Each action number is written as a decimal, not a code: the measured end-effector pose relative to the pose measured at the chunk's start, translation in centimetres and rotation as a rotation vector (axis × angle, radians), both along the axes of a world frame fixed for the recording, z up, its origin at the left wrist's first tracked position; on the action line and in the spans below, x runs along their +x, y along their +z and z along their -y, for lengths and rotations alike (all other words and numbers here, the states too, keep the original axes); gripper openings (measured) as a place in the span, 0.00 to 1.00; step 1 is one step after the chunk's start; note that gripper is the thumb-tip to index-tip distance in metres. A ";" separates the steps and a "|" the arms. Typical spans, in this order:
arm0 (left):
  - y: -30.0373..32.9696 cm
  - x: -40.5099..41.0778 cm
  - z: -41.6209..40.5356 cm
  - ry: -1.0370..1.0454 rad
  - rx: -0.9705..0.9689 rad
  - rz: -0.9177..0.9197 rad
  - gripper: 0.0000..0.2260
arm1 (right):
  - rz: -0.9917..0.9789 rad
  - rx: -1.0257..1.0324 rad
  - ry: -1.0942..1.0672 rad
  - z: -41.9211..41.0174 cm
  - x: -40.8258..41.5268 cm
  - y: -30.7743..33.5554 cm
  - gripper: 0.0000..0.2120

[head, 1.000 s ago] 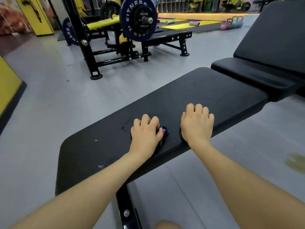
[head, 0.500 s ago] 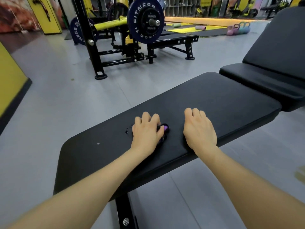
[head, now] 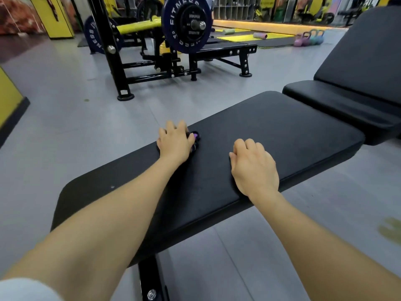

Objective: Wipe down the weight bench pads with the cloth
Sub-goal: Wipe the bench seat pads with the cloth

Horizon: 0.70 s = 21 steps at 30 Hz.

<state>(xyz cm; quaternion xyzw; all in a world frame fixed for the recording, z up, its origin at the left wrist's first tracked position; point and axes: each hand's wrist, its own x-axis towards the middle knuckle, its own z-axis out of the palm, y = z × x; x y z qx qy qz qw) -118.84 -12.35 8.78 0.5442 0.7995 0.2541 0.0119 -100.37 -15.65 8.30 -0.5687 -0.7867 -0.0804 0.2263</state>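
Note:
A long flat black bench pad (head: 282, 131) runs across the view, with a smaller seat pad (head: 338, 105) and a raised back pad (head: 368, 51) at the right. My left hand (head: 174, 144) lies near the pad's far edge, fingers curled over a bunched dark cloth (head: 195, 136) with a purple patch showing by the thumb. Most of the cloth is hidden under the hand. My right hand (head: 253, 170) rests palm down on the pad near its front edge, holding nothing.
Grey gym floor surrounds the bench, whose black steel leg (head: 149, 279) stands below me. A barbell rack with a large blue weight plate (head: 186, 25) and a flat bench (head: 225, 51) stand behind. Kettlebells (head: 308, 38) and foam rollers (head: 260, 35) lie far back.
My left hand has slid the cloth across the pad away from me toward its far edge. My right hand has stayed near the front edge, so the hands are farther apart.

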 end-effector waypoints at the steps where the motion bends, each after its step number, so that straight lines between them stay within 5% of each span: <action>1: -0.2 0.1 1.6 -0.034 0.001 -0.001 0.13 | -0.011 0.003 0.000 0.0 0.1 -0.1 0.09; 7: -0.8 -0.7 5.9 -0.155 0.062 -0.007 0.11 | -0.045 0.030 -0.005 -0.1 -0.2 -0.2 0.08; 15: 0.2 -2.6 -2.6 0.075 -0.035 0.040 0.15 | -0.028 0.179 -0.016 -0.7 -0.4 -1.1 0.07; 21: -0.4 -1.7 3.1 -0.023 0.000 0.024 0.15 | -0.031 0.129 0.004 -0.5 0.0 -0.9 0.09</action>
